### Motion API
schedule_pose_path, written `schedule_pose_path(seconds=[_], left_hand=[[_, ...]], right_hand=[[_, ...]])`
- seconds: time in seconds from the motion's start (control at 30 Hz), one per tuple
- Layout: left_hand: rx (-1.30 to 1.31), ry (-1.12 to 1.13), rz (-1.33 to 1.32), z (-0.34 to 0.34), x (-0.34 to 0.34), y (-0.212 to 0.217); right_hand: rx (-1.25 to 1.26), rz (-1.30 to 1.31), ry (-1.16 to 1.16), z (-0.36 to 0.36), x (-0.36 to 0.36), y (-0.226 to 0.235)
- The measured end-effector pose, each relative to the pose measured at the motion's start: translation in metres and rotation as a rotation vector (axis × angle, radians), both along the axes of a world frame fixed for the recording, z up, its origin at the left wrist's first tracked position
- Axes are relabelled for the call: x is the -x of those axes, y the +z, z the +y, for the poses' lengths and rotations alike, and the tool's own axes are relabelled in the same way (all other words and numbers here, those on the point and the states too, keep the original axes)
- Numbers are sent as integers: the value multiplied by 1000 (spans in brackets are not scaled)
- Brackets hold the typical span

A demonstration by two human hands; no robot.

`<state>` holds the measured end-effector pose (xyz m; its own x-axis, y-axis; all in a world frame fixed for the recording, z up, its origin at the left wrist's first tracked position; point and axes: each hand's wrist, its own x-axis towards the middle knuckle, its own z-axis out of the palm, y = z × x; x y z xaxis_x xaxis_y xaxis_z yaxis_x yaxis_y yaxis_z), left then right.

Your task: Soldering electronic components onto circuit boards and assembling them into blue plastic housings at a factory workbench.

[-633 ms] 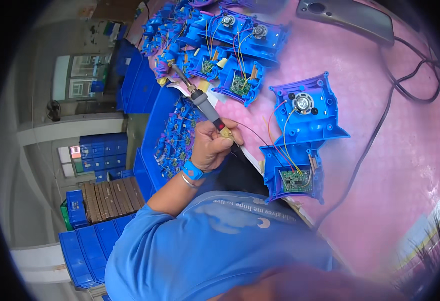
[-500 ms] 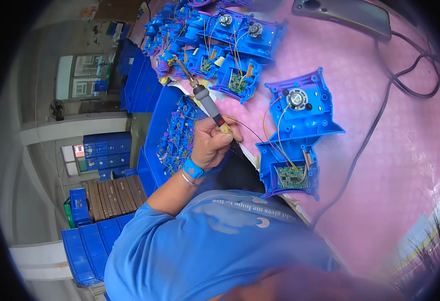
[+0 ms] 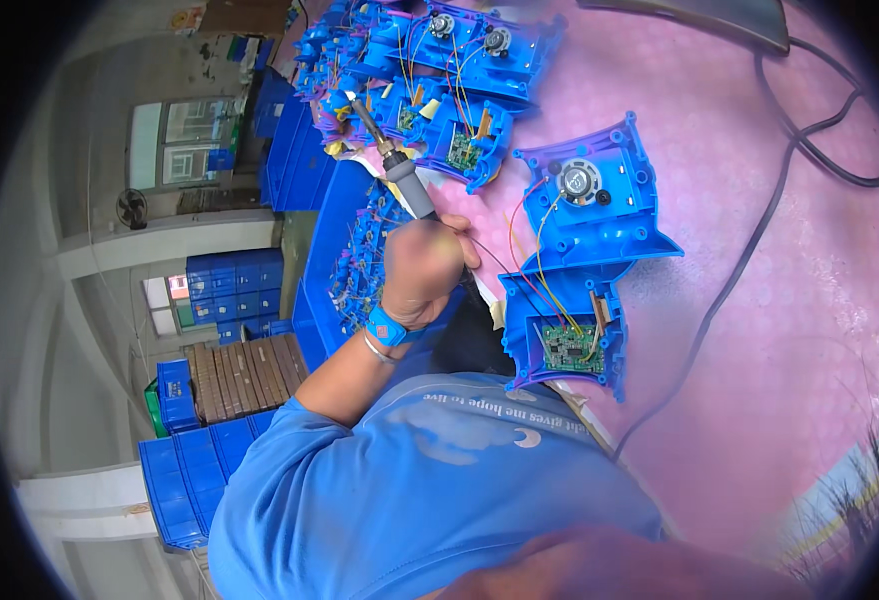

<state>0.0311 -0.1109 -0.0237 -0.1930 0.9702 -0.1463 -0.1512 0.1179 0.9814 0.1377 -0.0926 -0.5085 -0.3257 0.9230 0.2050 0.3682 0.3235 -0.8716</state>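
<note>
My left hand, a blue band at its wrist, is closed round the handle of a soldering iron. The iron's metal tip points up and away, near a crowd of blue parts. Right of the hand lies a blue plastic housing with a round speaker in it. Nearer to me, a second blue housing holds a green circuit board. Red, yellow and white wires run between speaker and board. A thin dark wire stretches from beside my hand toward the board. My right hand does not show.
Several wired blue housings cluster at the far edge of the pink table cover. A blue bin full of small parts stands left of the table. A black cable crosses the right side, below a grey device.
The view has shifted a little. My left hand has turned slightly on the soldering iron, hiding the handle's yellow end, and the tip sits marginally farther away. The housings with the board and speaker lie as before.
</note>
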Motion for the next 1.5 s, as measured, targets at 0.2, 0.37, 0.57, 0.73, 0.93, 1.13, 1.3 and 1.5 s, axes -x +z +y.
schedule_pose_path(seconds=[0.2, 0.37, 0.57, 0.73, 0.93, 1.13, 1.3, 1.5], left_hand=[[10, 18, -13, 1, -9, 4], [56, 73, 50, 7, -19, 1], [-71, 39, -31, 16, -31, 2], [-132, -48, -108, 19, -28, -4], [-109, -94, -218, -7, -34, 9], [-215, -133, -326, -51, -9, 15], [-228, -116, -383, -75, -1, 13], [-257, -119, -371, -91, 0, 16]], right_hand=[[37, -29, -53, -26, -13, -9], [31, -111, -62, -40, -55, -5], [-61, -271, -66, -31, -142, 20], [-170, -426, -209, -15, -219, 55], [-249, -640, -661, -65, -351, 114], [106, -973, -506, -96, -278, 353], [111, -1026, -224, -162, -275, 499], [233, -637, -175, -232, -313, 670]])
